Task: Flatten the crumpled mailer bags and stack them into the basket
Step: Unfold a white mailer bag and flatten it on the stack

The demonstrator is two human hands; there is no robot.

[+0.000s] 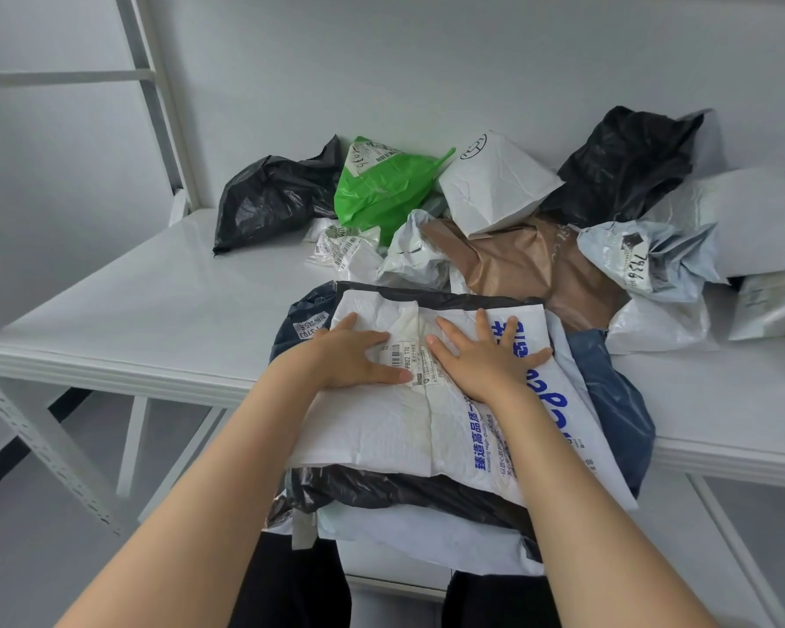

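Both hands — left hand (pixel 359 358), right hand (pixel 488 353) — press the white mailer (pixel 427 428); basket hidden.

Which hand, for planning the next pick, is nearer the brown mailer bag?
Right. The right hand lies just in front of the brown mailer bag; the left hand is further to its left.

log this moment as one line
left hand: open, pressing white mailer | right hand: same | mailer: atop stack | crumpled bags: on table behind
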